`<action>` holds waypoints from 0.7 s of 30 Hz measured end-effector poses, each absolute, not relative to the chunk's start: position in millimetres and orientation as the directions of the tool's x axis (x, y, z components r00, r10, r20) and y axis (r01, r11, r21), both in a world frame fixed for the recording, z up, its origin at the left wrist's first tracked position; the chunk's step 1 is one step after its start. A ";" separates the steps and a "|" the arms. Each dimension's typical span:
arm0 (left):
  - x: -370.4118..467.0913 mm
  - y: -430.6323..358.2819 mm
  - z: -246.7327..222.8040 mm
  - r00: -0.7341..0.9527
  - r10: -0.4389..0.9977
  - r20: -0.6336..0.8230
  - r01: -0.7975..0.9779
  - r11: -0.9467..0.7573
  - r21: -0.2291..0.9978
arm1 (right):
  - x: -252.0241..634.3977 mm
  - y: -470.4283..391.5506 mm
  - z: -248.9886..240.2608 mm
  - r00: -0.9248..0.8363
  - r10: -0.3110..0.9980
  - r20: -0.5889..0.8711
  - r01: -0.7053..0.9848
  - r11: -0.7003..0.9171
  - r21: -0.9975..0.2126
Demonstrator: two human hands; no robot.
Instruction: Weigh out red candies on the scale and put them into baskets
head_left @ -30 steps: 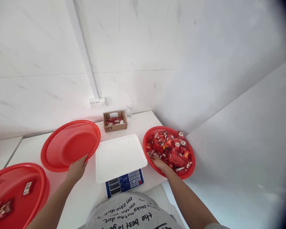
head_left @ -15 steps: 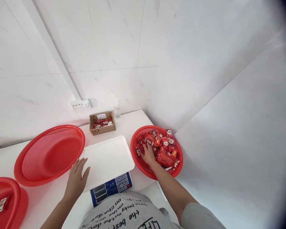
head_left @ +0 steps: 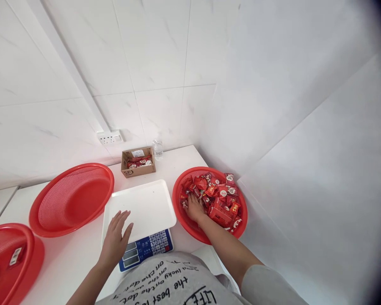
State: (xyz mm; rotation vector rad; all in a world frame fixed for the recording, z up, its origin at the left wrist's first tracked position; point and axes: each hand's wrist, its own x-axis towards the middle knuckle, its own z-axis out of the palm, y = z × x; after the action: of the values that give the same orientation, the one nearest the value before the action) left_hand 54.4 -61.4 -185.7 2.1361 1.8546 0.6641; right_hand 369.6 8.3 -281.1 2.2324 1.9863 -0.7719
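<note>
My right hand [head_left: 195,210] reaches into a red plastic basket [head_left: 188,226] at the right, its fingers spread and pushed down among small red wrapped packets [head_left: 220,212]. The fingertips are partly hidden by the packets; I see nothing lifted in them. My left hand [head_left: 116,237] hovers over the near left part of a white weighing tray [head_left: 149,203], fingers apart and holding nothing. The tray sits on a scale with a blue keypad panel [head_left: 146,249], and nothing lies on it.
Another red basket [head_left: 44,231] stands left of the tray, with nothing seen inside. Farther left, a third red basket [head_left: 30,262] holds a few red packets. Behind the tray are a cardboard box [head_left: 139,170] of red packets and a clear plastic container [head_left: 158,149]. Walls border the table.
My left hand has moved right, farther over the tray. My right hand has dipped a little deeper among the packets. The whole view has shifted slightly.
</note>
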 end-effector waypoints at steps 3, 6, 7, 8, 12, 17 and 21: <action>61.8 -62.3 -185.9 0.098 0.982 0.163 0.868 -0.164 0.468 | 371.3 -0.5 -274.3 -0.035 0.909 -0.416 0.936 -0.117 -0.333; 68.2 -62.2 -185.2 0.097 0.981 0.167 0.861 -0.167 0.480 | 374.4 -3.0 -271.3 -0.010 0.925 -0.381 0.933 -0.128 -0.335; 70.0 -62.2 -184.7 0.099 0.980 0.173 0.858 -0.173 0.484 | 375.9 -1.1 -271.2 0.022 0.935 -0.355 0.936 -0.144 -0.321; 71.8 -62.3 -184.2 0.104 0.978 0.178 0.856 -0.180 0.486 | 377.6 2.2 -271.4 0.055 0.942 -0.332 0.940 -0.161 -0.302; 77.1 -64.2 -182.6 0.120 0.975 0.185 0.852 -0.197 0.485 | 384.1 20.4 -275.2 0.122 0.932 -0.341 0.955 -0.204 -0.217; 80.5 -67.7 -183.7 0.126 0.978 0.166 0.851 -0.193 0.489 | 386.0 20.4 -277.7 0.049 0.929 -0.366 0.973 -0.126 -0.191; 84.1 -69.0 -186.6 0.138 0.977 0.162 0.838 -0.203 0.506 | 385.9 4.0 -270.1 -0.100 0.904 -0.415 0.952 -0.034 -0.304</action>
State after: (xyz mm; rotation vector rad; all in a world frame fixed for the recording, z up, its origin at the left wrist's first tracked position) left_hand 84.1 -69.0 -186.6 2.1268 1.7642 0.6700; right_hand 385.9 4.0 -270.1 2.0440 2.1179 -0.8032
